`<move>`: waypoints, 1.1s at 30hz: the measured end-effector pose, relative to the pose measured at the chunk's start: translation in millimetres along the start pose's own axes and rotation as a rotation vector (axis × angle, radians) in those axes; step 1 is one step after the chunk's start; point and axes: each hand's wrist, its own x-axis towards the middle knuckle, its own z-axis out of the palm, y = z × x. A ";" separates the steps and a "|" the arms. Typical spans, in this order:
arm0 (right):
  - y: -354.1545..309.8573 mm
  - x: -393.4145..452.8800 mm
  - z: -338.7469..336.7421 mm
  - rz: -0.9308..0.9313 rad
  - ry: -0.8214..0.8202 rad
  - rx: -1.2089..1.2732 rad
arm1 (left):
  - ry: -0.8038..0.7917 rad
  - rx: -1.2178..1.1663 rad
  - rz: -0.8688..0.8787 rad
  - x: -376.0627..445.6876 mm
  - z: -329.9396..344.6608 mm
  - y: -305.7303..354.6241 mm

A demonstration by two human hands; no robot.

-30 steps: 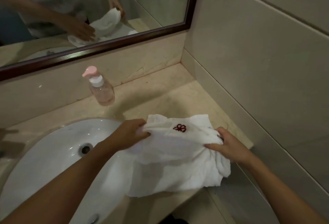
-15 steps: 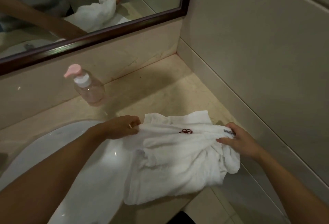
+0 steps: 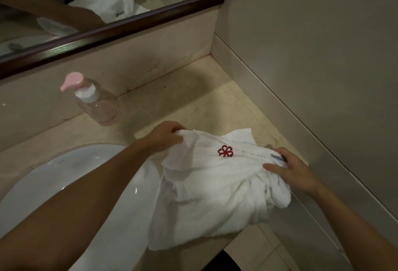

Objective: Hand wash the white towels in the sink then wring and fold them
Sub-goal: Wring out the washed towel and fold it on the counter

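Since the earlier frame, both hands have carried the white towel rightward, off the sink. Left hand pinches its far-left corner, right hand grips the bunched right end; long axis runs hand to hand, red emblem up. Beige marble counter, pump bottle beyond left hand, framed mirror, tiled wall past right hand.

The table is a beige marble surface fitted into a wall corner. A white sink is recessed into it, below and left of the left-hand fingers. A clear soap bottle with a pink pump stands upright on the table, beyond and left of those fingers. A crumpled white towel lies on the table between both sets of fingers, its near part overhanging the front edge.
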 end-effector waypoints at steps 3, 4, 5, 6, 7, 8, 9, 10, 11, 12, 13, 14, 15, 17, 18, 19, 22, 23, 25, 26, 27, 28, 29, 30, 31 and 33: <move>1.1 -0.2 -0.1 -0.001 -0.004 0.022 | 0.185 -0.061 -0.088 -1.4 2.1 -12.3; 2.1 0.0 0.5 -0.003 -0.005 0.024 | 0.212 -0.043 -0.083 -2.0 5.9 -15.5; 3.0 0.3 0.9 -0.004 -0.003 0.026 | 0.223 0.030 -0.063 -1.8 10.9 -18.5; 4.2 0.8 1.5 -0.004 -0.002 0.027 | 0.234 0.129 -0.037 -1.5 16.2 -21.4; 5.2 1.5 1.9 -0.002 -0.003 0.031 | 0.250 0.201 -0.015 -1.2 22.1 -24.5; 6.1 1.4 1.8 -0.003 -0.002 0.033 | 0.265 0.228 0.002 -1.7 25.9 -25.8; 6.6 1.3 0.7 -0.005 0.004 0.033 | 0.276 0.240 0.025 -2.1 28.1 -27.7; 8.2 1.1 -1.7 -0.008 0.008 0.032 | 0.283 0.264 0.069 -1.8 29.4 -29.2; 10.1 0.6 -5.1 -0.004 0.006 0.036 | 0.278 0.290 0.114 -2.2 29.1 -31.2; 12.0 0.1 -9.2 0.002 0.001 0.042 | 0.259 0.305 0.147 -2.0 27.6 -33.0; 13.7 -0.4 -13.6 0.004 0.004 0.043 | 0.234 0.307 0.162 -1.6 25.2 -32.5; 15.6 -0.8 -17.8 -0.005 0.018 0.021 | 0.210 0.320 0.167 -1.5 22.6 -31.2; 16.1 -1.2 -21.3 -0.019 0.042 -0.019 | 0.183 0.334 0.170 -0.1 20.7 -28.9; 11.0 -2.4 -24.0 -0.079 0.101 -0.109 | 0.146 0.359 0.188 2.4 19.7 -20.5; 4.3 -3.1 -23.0 -0.124 0.131 -0.144 | 0.139 0.365 0.174 1.9 18.7 -14.9; -3.3 -2.2 -21.4 -0.160 0.156 -0.153 | 0.132 0.354 0.131 1.4 17.7 -10.0; -25.2 4.4 -15.7 -0.224 0.184 -0.079 | 0.131 0.316 0.005 3.5 17.7 -4.3; -33.0 7.1 -14.4 -0.217 0.180 -0.033 | 0.126 0.323 -0.022 4.0 18.8 -2.6; -48.5 14.0 -12.7 -0.209 0.138 0.062 | 0.105 0.328 -0.093 4.9 20.8 1.3; -56.7 18.0 -11.7 -0.209 0.106 0.106 | 0.095 0.337 -0.130 4.4 21.4 3.8; -65.0 22.4 -11.0 -0.206 0.077 0.141 | 0.086 0.347 -0.165 3.8 21.9 5.7; -72.0 28.1 -10.2 -0.198 0.050 0.167 | 0.086 0.352 -0.194 3.3 21.7 6.7; -76.9 34.9 -8.7 -0.174 0.032 0.196 | 0.088 0.353 -0.217 3.4 21.4 6.2; -78.3 42.8 -6.8 -0.128 0.011 0.219 | 0.084 0.353 -0.239 2.4 20.4 5.5; -76.3 52.2 -4.5 -0.061 -0.006 0.230 | 0.077 0.349 -0.251 1.4 18.9 5.1; -67.2 69.5 0.0 0.053 -0.056 0.204 | 0.064 0.315 -0.260 1.2 16.2 3.0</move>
